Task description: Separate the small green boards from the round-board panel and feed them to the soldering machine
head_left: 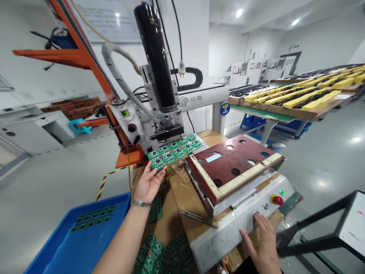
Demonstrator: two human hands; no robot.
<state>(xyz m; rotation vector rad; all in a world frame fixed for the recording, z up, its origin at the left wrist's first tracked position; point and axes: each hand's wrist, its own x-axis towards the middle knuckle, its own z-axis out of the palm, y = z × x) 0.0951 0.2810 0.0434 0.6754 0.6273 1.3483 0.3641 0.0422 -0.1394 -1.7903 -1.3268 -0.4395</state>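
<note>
My left hand (149, 184) pinches the near left corner of a green circuit board panel (173, 151), a long strip of rounded boards with black parts. The strip's far side lies just below the head of a machine with a black cylindrical spindle (155, 57); whether they touch I cannot tell. My right hand (262, 243) rests on the machine's front control panel (234, 228). Its fingers are spread and empty, with a fingertip at a round button (256, 214). Between the hands sits a dark red fixture plate (228, 161) with round holes and pale strips along two edges.
More green boards (155, 251) lie at the bottom, and a blue bin (85, 243) at left holds another panel. A slim metal tool (199, 219) lies before the fixture. A red emergency stop (277, 199) is at right. A dark-framed stool (327, 224) stands beyond.
</note>
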